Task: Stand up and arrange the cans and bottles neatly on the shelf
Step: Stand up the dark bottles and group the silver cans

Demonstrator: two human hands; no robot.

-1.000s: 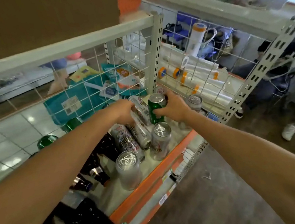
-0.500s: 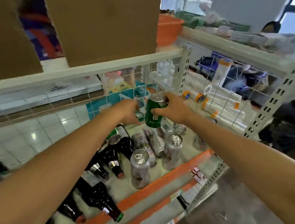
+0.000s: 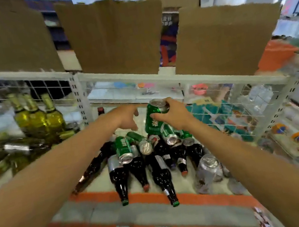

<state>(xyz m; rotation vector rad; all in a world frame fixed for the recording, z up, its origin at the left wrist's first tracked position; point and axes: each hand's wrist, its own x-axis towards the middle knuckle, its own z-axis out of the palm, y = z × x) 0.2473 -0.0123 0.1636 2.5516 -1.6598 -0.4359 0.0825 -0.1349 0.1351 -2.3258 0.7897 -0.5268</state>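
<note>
Your right hand [image 3: 174, 118] holds a green can [image 3: 153, 119] nearly upright above the shelf [image 3: 99, 196], fingers clamped round its upper half. Your left hand [image 3: 126, 117] hovers just beside it, fingers loosely apart, over toppled cans [image 3: 124, 150] and dark bottles [image 3: 160, 169].

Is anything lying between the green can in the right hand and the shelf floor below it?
Yes. Under the green can held by the right hand, lying cans and dark bottles cover the shelf floor.

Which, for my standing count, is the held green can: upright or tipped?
Nearly upright: the green can, gripped by the right hand, points its top upward.
</note>
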